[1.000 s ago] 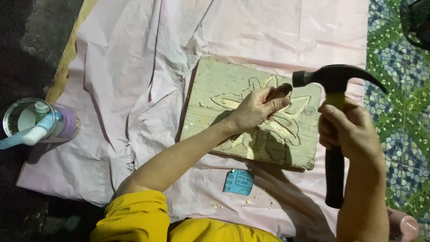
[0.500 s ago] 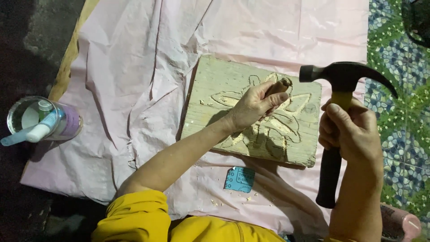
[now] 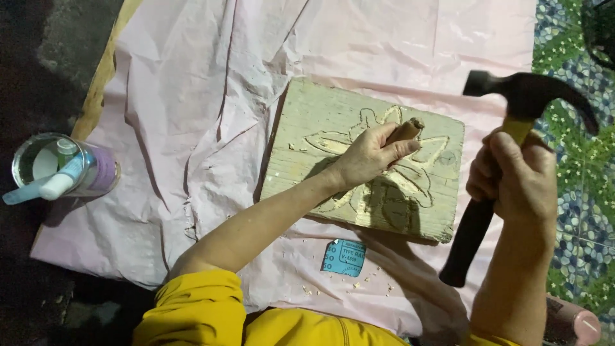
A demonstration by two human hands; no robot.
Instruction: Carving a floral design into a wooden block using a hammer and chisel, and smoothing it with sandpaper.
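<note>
Both hands are busy: my left hand (image 3: 368, 157) is closed around a wooden-handled chisel (image 3: 405, 131) on the carved wooden board (image 3: 320, 128), and my right hand (image 3: 512, 179) is clenched on the hammer (image 3: 512, 109). From the hammer head, the chisel butt lies at about 8 o'clock, apart from it, and the chisel's long axis runs roughly from 2 o'clock down to 8 o'clock into the flower carving. At 6 o'clock from the board a small blue sandpaper piece (image 3: 344, 257) lies on the pink sheet (image 3: 192, 96), and at 9 o'clock a clear cup (image 3: 64, 168) stands at the sheet's edge.
</note>
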